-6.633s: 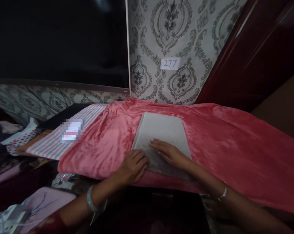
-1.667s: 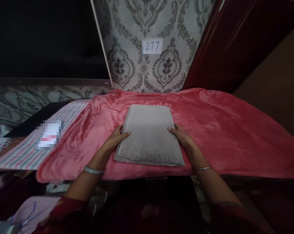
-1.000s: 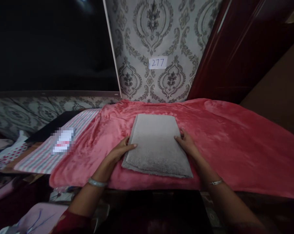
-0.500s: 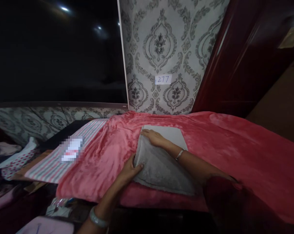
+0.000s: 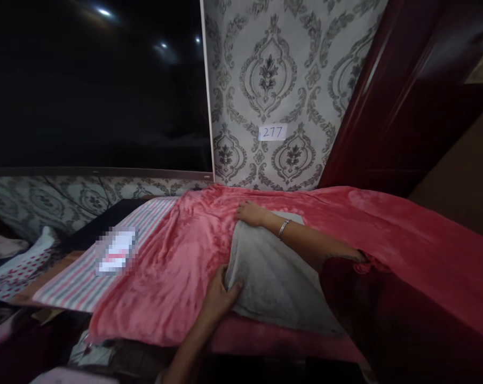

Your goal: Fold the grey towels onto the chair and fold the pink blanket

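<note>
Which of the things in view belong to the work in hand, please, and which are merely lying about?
In hand: grey towel, gripped by left hand and right hand; pink blanket beneath it.

Lying about: striped cloth, dotted fabric, label 277.

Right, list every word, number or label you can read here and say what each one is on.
"277": handwritten on a small white paper label stuck to the patterned wallpaper.
Blurred, unreadable: a white and red patch on the striped cloth.
Nothing readable on the grey towel or the pink blanket.
</note>
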